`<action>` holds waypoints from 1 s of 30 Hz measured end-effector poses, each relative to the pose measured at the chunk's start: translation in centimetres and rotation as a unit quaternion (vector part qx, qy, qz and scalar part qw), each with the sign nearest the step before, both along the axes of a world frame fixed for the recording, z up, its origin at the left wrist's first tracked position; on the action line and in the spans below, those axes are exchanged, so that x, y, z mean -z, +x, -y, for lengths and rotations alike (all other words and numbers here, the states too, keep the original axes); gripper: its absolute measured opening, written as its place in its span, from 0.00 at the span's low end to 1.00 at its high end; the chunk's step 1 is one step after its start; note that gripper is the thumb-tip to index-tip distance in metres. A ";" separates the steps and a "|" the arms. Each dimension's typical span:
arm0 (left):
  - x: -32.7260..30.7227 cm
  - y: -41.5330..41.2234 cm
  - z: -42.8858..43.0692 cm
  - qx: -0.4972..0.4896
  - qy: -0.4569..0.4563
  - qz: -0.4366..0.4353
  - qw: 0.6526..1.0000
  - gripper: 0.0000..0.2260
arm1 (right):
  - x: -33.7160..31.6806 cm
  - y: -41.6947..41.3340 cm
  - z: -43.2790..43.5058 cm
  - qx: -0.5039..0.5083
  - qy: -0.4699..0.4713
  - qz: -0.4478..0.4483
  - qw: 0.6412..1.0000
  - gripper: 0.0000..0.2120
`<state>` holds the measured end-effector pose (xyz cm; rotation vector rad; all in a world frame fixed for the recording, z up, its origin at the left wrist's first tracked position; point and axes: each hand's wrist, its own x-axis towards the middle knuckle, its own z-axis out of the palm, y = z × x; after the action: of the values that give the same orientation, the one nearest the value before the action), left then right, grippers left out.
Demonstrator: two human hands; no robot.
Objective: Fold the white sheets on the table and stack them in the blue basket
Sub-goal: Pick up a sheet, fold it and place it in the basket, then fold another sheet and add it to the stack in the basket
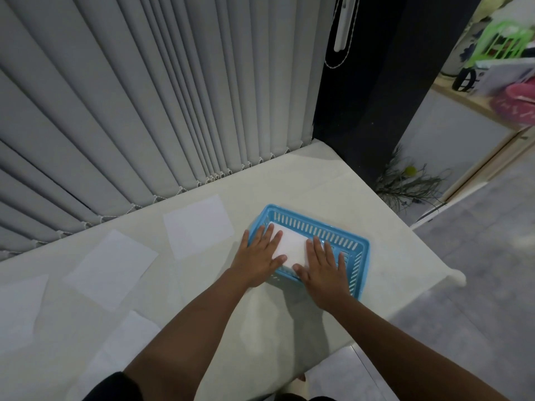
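Note:
A blue slotted basket (pixel 333 227) stands on the white table (pixel 304 175), right of centre. Inside it lies a folded white sheet (pixel 291 246). My left hand (pixel 259 257) lies flat with straight fingers on the sheet's left part and over the basket's left rim. My right hand (pixel 322 269) presses flat on the sheet's right end, fingers spread and straight. Several unfolded white sheets lie on the table to the left: one (pixel 198 225) beside the basket, one (pixel 111 269) further left, one (pixel 20 309) at the left edge and one (pixel 127 347) near me.
Grey vertical blinds (pixel 144 111) hang along the table's far edge. The table's right corner (pixel 454 277) ends close beyond the basket, with grey floor (pixel 477 299) below. A dark pillar (pixel 370 96) and shelves with coloured items (pixel 506 68) stand at the back right.

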<state>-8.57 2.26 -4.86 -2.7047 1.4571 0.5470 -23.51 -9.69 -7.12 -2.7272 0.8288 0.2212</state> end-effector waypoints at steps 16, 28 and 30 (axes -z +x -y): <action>1.6 5.3 -8.1 -0.248 -0.138 0.027 0.958 0.20 | -4.9 7.2 -1.6 -0.016 -0.058 0.138 0.989 0.21; 0.6 16.4 -9.0 -0.164 -0.084 0.007 0.983 0.20 | -3.3 20.3 -5.4 -0.132 -0.089 -0.048 0.986 0.16; 0.6 18.2 -7.5 -0.125 -0.073 0.006 0.989 0.20 | -2.5 21.8 -5.4 -0.132 -0.092 -0.077 0.984 0.16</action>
<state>9.60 9.78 -5.51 -3.0232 1.2069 0.4463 -1.68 -4.32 -4.58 -3.0227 0.5449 0.4351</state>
